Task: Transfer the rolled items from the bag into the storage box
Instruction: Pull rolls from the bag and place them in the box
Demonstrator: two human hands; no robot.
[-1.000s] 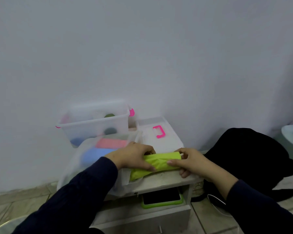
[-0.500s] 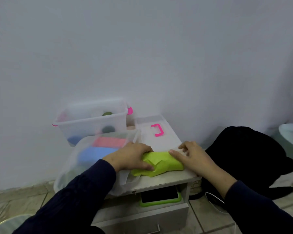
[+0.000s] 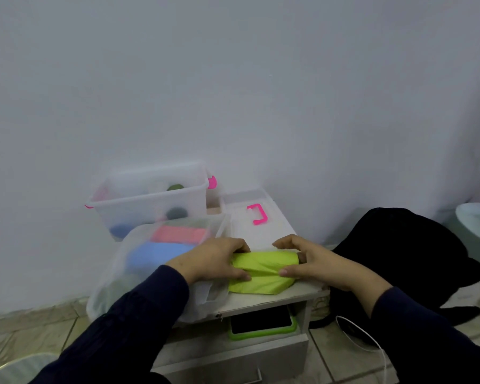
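A lime-green cloth lies partly rolled on the small white cabinet top. My left hand grips its left end and my right hand grips its right end, fingers curled over the roll. To the left, a translucent white bag holds a blue roll and a pink roll. Behind it stands the clear storage box with pink latches and dark rolled items inside.
The box's clear lid with a pink handle lies at the cabinet's back right. A green-cased tablet sits in the open shelf below. A black bag and a white cable lie on the tiled floor at right.
The green cloth has gone from a flat folded piece to a tighter roll, and both hands have curled over its ends. The view shifted slightly.
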